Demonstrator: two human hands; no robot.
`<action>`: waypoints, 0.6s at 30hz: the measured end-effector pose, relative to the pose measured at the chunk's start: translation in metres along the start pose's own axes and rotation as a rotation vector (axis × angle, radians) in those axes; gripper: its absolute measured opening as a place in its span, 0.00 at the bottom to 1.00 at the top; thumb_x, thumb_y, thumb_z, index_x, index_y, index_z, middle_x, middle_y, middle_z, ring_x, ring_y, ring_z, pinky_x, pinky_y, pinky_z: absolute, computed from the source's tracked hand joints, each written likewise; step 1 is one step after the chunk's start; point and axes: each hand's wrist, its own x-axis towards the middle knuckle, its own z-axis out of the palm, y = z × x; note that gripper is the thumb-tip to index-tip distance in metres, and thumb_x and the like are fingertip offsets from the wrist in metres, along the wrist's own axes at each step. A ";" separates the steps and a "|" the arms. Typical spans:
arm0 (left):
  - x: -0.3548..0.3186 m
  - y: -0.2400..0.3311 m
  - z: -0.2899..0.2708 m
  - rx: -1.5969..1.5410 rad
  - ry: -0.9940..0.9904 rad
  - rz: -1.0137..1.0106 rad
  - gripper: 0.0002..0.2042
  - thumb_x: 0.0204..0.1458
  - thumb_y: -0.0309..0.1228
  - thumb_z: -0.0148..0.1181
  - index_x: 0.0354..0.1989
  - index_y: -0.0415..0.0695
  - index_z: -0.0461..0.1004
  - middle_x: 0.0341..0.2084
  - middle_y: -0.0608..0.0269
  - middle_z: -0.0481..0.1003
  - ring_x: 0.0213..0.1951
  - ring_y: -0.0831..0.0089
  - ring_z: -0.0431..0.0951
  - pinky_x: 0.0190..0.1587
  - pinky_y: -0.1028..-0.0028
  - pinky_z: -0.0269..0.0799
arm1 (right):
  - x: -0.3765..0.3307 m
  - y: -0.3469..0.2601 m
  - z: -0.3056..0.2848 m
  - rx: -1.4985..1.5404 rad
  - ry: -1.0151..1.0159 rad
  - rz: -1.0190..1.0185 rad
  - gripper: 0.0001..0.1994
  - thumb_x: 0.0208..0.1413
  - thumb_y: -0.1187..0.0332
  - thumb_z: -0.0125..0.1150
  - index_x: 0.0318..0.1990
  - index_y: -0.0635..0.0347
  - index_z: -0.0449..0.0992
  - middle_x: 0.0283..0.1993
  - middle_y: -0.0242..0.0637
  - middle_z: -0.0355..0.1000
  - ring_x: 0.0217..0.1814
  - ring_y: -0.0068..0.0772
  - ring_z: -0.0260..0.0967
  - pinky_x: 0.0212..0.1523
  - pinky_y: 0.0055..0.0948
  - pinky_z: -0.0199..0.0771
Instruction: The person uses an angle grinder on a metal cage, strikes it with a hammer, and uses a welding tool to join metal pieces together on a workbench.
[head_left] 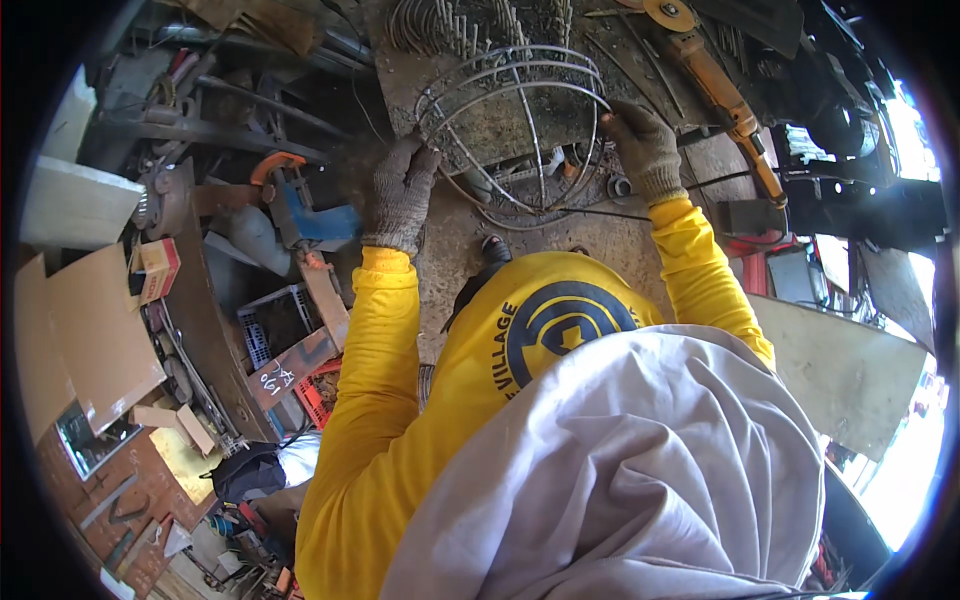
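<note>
Grey cloth (620, 470) nearest cam; L hand (403, 192) & R hand (645, 150), curled closed, grip wire-ring frame (530, 122).

On your yellow long-sleeved fabric shirt (455, 375), dark capital letters curve around 1 dark round emblem with a star (568, 333), partly covered by the grey draped cloth (620, 460). To your left, white hand-drawn characters mark a reddish-brown flat board (292, 370), and print too small to read stands on a red-and-tan cardboard box (156, 269).
</note>
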 end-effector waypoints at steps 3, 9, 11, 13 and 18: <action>0.004 -0.006 0.000 -0.095 0.026 -0.020 0.16 0.61 0.35 0.64 0.52 0.39 0.78 0.36 0.66 0.80 0.35 0.80 0.77 0.39 0.75 0.75 | -0.001 0.013 0.008 0.124 0.056 0.062 0.15 0.61 0.66 0.67 0.52 0.62 0.81 0.45 0.39 0.82 0.47 0.26 0.78 0.51 0.27 0.75; 0.009 -0.006 -0.002 -0.191 0.052 -0.024 0.14 0.59 0.32 0.66 0.52 0.41 0.80 0.36 0.67 0.80 0.30 0.84 0.74 0.33 0.80 0.72 | 0.000 0.015 0.013 0.097 0.106 0.036 0.16 0.59 0.68 0.68 0.53 0.65 0.80 0.46 0.42 0.82 0.47 0.28 0.79 0.51 0.28 0.77; 0.011 -0.007 -0.005 -0.271 0.011 -0.150 0.14 0.59 0.31 0.67 0.52 0.42 0.80 0.38 0.66 0.81 0.29 0.86 0.73 0.32 0.81 0.70 | 0.002 0.023 0.005 0.062 0.086 -0.022 0.17 0.59 0.68 0.68 0.54 0.64 0.80 0.48 0.42 0.82 0.48 0.28 0.79 0.52 0.29 0.77; 0.012 -0.006 -0.011 -0.247 -0.036 -0.136 0.15 0.59 0.30 0.66 0.53 0.42 0.80 0.41 0.64 0.82 0.28 0.86 0.73 0.31 0.81 0.70 | 0.001 0.036 -0.002 0.060 0.033 -0.027 0.17 0.60 0.68 0.67 0.55 0.62 0.79 0.49 0.42 0.81 0.49 0.30 0.79 0.53 0.30 0.77; 0.008 -0.005 -0.026 -0.543 -0.120 -0.242 0.14 0.60 0.30 0.65 0.54 0.47 0.79 0.41 0.67 0.81 0.31 0.85 0.75 0.32 0.80 0.72 | 0.000 0.025 -0.013 -0.086 -0.062 -0.015 0.15 0.62 0.67 0.64 0.54 0.62 0.80 0.44 0.43 0.82 0.48 0.32 0.80 0.51 0.29 0.77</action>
